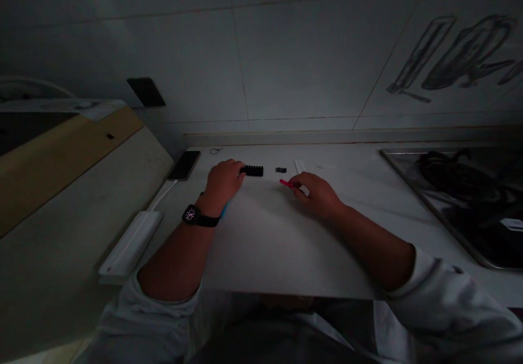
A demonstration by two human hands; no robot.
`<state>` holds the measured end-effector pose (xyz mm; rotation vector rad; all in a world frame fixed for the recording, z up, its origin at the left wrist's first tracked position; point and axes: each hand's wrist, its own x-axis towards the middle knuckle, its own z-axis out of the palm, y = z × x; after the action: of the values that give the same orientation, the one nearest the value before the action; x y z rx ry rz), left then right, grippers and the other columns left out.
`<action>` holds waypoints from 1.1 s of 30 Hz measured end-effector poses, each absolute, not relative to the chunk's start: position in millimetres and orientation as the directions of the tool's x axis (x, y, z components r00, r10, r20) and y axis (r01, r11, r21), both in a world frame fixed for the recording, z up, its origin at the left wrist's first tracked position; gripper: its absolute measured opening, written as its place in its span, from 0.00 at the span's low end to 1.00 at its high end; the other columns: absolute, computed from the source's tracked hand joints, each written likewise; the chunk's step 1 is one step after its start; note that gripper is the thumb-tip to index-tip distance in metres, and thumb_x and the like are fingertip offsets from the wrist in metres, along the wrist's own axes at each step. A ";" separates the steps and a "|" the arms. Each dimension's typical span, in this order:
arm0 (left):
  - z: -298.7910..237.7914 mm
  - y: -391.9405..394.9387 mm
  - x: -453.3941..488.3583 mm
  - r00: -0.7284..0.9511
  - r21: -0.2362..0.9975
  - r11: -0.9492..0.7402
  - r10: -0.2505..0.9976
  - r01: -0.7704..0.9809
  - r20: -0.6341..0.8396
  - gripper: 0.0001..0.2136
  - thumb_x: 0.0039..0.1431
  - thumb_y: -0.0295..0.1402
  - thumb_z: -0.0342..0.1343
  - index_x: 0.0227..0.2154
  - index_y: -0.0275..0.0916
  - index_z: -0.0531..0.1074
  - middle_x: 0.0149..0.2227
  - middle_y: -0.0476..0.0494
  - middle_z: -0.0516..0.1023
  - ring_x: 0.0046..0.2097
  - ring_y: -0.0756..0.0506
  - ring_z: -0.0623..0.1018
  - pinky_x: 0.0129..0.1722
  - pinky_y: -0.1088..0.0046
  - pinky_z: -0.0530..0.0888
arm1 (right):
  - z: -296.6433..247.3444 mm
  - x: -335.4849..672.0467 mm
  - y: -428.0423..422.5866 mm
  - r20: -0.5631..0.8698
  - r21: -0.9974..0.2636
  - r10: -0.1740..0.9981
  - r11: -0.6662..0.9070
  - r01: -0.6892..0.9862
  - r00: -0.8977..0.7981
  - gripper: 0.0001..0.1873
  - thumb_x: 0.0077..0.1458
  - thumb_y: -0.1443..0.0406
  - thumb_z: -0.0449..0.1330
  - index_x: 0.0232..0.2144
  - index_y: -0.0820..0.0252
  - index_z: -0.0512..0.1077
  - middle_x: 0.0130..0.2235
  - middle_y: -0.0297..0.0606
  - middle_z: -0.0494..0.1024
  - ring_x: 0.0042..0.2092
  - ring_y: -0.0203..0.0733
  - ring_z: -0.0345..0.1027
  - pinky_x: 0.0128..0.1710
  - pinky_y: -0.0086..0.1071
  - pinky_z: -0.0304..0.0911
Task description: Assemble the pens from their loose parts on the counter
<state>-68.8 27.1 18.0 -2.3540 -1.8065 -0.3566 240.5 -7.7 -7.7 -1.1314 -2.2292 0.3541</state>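
On the white countertop [261, 244], my left hand [223, 181] has its fingers closed at the left end of a short black ridged strip [254, 171]. The strip's left end is hidden by the fingers. My right hand [316, 190] pinches a thin, small pinkish-red stick-like piece [285, 183], whose tip points left. Between the two hands lies a small dark metallic-looking piece [280, 170]. Just beyond my right fingers is a narrow white ribbed strip [299, 166]. A blue bit [224, 210] shows beside my left wrist, its kind unclear.
A phone [184, 165] with a white cable lies at the left, near a white power strip [131, 243]. A thin ring-like item [214, 150] rests by the wall. At the right sits a dark gas hob [466, 200]. A pale slanted board [93, 200] borders the left side.
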 end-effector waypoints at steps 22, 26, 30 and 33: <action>0.6 57.6 -124.6 -0.053 -0.014 0.054 0.993 0.998 0.105 0.13 0.64 0.32 0.55 0.47 0.41 0.80 0.50 0.33 0.82 0.52 0.35 0.80 0.49 0.60 0.75 | 2.9 272.2 -8.0 -0.007 -0.333 0.731 0.641 0.691 -0.682 0.07 0.63 0.60 0.61 0.39 0.50 0.80 0.40 0.40 0.82 0.39 0.47 0.75 0.39 0.37 0.66; 0.3 59.0 -122.1 -0.074 -0.023 0.076 0.994 0.997 0.081 0.12 0.64 0.31 0.53 0.45 0.41 0.81 0.48 0.33 0.83 0.51 0.35 0.81 0.46 0.61 0.75 | 4.5 270.4 -7.4 -0.006 -0.310 0.735 0.643 0.700 -0.678 0.08 0.64 0.59 0.61 0.42 0.51 0.80 0.40 0.41 0.82 0.38 0.46 0.75 0.38 0.37 0.66; 7.4 52.0 -105.4 -0.018 -0.056 0.024 0.994 0.998 0.109 0.13 0.66 0.30 0.51 0.44 0.40 0.81 0.47 0.34 0.83 0.48 0.35 0.81 0.44 0.61 0.74 | 2.9 267.2 -5.1 0.066 -0.309 0.772 0.618 0.723 -0.632 0.10 0.64 0.58 0.61 0.43 0.52 0.79 0.41 0.41 0.83 0.40 0.48 0.76 0.41 0.38 0.67; 13.9 39.3 -82.1 0.118 -0.080 -0.105 0.978 0.991 0.174 0.13 0.68 0.30 0.49 0.44 0.40 0.80 0.44 0.34 0.82 0.45 0.36 0.81 0.41 0.61 0.73 | 0.6 264.8 -2.7 0.101 -0.274 0.790 0.606 0.747 -0.605 0.11 0.65 0.58 0.59 0.44 0.52 0.79 0.43 0.42 0.83 0.42 0.48 0.76 0.42 0.38 0.67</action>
<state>-82.1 39.3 13.9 -2.2094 -1.9737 -0.1144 264.8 -2.7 0.6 -1.2716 -2.6208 0.3008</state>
